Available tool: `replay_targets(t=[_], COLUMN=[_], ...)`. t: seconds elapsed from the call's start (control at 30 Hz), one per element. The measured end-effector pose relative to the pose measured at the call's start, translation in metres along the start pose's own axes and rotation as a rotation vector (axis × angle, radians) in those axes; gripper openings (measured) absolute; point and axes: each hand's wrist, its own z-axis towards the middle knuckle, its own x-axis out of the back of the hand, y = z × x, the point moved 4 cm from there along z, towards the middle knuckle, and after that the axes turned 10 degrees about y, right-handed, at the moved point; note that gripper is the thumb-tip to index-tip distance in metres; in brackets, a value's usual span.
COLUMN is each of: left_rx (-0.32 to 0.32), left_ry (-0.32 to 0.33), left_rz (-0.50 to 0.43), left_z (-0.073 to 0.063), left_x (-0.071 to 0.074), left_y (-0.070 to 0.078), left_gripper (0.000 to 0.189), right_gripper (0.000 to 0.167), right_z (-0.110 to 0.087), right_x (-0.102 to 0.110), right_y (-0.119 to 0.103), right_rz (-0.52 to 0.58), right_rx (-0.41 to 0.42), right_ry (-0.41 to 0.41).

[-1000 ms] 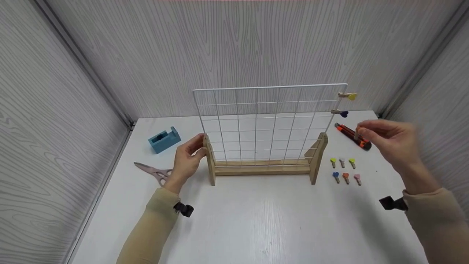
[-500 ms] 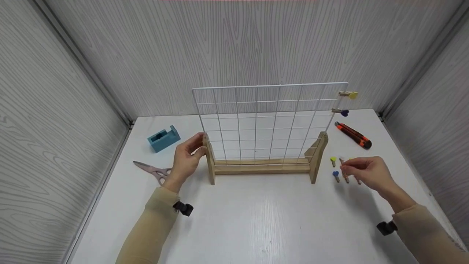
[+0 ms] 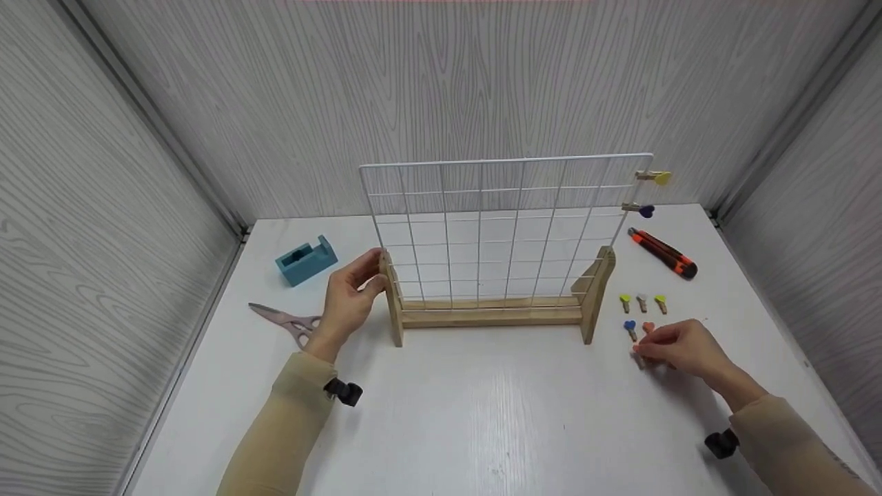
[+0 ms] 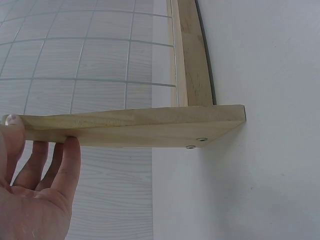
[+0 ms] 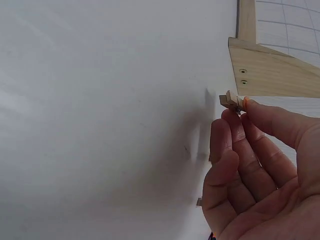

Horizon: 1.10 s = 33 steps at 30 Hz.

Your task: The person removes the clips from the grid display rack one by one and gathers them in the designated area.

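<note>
My left hand grips the left upright of a wooden stand, thumb on one side and fingers on the other. A white wire grid rises from that stand. A yellow heart clothespin and a dark blue heart clothespin are clipped to its right edge. Low over the table, my right hand pinches a small wooden clothespin with an orange heart, between thumb and fingertips. Just beyond lie a blue heart clothespin and an orange one, partly hidden by the fingers.
Behind them lie two yellow-green clothespins and a whitish one. An orange and black utility knife is at the right. Pink scissors and a blue tape dispenser lie left of the stand.
My right hand has come down from beside the utility knife with the orange clothespin, toward the front of the clothespin rows. My left hand keeps its grip on the stand.
</note>
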Motion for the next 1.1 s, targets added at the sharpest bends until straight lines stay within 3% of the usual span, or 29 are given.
replay_targets(t=[0.4, 0.8, 0.97, 1.1], left_rx=[-0.01, -0.02, -0.023, -0.017], left_ry=[0.01, 0.007, 0.006, 0.001], left_rz=[-0.011, -0.001, -0.004, -0.009], left_z=[-0.001, -0.001, 0.0, 0.0], left_x=[0.0, 0.0, 0.0, 0.0], left_y=[0.001, 0.001, 0.0, -0.002], left_gripper=[0.056, 0.056, 0.055, 0.056], right_gripper=[0.025, 0.029, 0.034, 0.038], right_z=[-0.004, -0.004, -0.007, -0.011], right_x=[-0.003, 0.003, 0.015, 0.026], right_y=[-0.003, -0.004, -0.014, -0.027], right_rz=[-0.086, -0.101, -0.122, -0.088], right_rx=[0.032, -0.017, 0.024, 0.098], right_ry=[-0.007, -0.03, -0.016, 0.048])
